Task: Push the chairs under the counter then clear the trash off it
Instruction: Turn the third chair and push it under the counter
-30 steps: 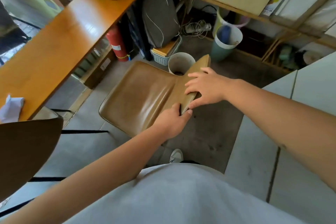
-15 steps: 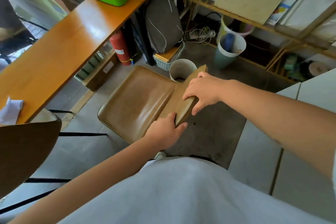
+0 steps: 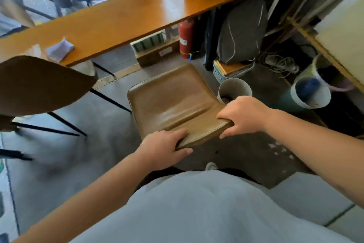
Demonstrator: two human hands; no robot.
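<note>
1. Both hands grip the top edge of the tan chair's point(image 3: 173, 100) backrest: left hand point(image 3: 163, 148) curled around the near-left corner, right hand point(image 3: 244, 118) wrapped over the right end.
2. That chair stands on the floor, its seat facing the orange surface point(image 3: 122, 20), not under it.
3. Crumpled paper point(image 3: 60, 48) lies on the surface's left part.
4. A dark chair point(image 3: 39, 85) stands at left.

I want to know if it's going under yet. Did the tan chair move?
Yes. The tan chair has turned, its seat front now pointing at the wooden counter, beside the white bucket. It isn't under yet.
</note>
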